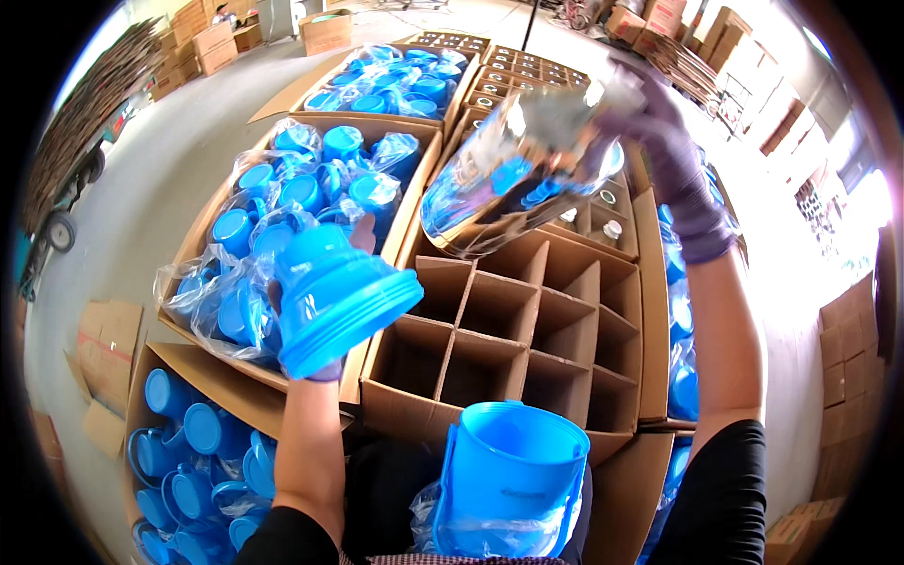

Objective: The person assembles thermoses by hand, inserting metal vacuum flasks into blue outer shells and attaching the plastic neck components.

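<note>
- Standing before you is the divided carton (527, 325); its nearest cells are empty, so aim the glass liner (513, 174) into one of them.
- Your right hand (659, 132), gloved, is closed around the neck end of the liner, high over the carton; keep it tilted gently and firm.
- Your left hand (315, 311) grips the blue cap piece (334, 297) beside the carton; hold it level.
- The blue casing (513, 480) rests near your body.
</note>
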Motion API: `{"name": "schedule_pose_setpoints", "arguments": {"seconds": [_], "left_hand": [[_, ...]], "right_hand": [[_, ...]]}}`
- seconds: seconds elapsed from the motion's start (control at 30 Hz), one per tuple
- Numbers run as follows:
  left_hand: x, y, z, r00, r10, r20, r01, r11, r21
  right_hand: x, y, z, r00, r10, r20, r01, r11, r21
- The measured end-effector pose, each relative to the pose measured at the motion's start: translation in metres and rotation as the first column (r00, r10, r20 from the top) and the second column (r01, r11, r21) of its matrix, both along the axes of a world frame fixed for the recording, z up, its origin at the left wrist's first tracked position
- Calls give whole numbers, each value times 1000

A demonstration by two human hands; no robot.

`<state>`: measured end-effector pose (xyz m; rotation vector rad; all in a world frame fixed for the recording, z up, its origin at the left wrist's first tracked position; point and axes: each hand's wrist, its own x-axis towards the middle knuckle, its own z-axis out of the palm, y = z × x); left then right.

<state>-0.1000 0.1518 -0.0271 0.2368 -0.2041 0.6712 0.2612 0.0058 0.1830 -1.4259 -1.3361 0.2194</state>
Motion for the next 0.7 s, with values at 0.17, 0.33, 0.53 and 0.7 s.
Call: {"name": "schedule_pose_setpoints", "arguments": {"seconds": [0.17, 0.33, 0.53, 0.7], "left_hand": [[56, -13, 31, 992, -79, -95, 91, 987, 131], [60, -51, 12, 924, -270, -272, 329, 923, 201], [-9, -63, -17, 844, -326, -426, 446, 868, 219], [-38, -59, -34, 819, -339, -464, 476, 851, 219]], "right_hand": [[12, -36, 74, 963, 246, -106, -212, 941, 263], [43, -32, 42, 898, 343, -275, -327, 939, 105], [30, -72, -15, 1000, 20, 16, -16, 976, -216], [9, -77, -62, 865, -71, -497, -77, 960, -271]]}}
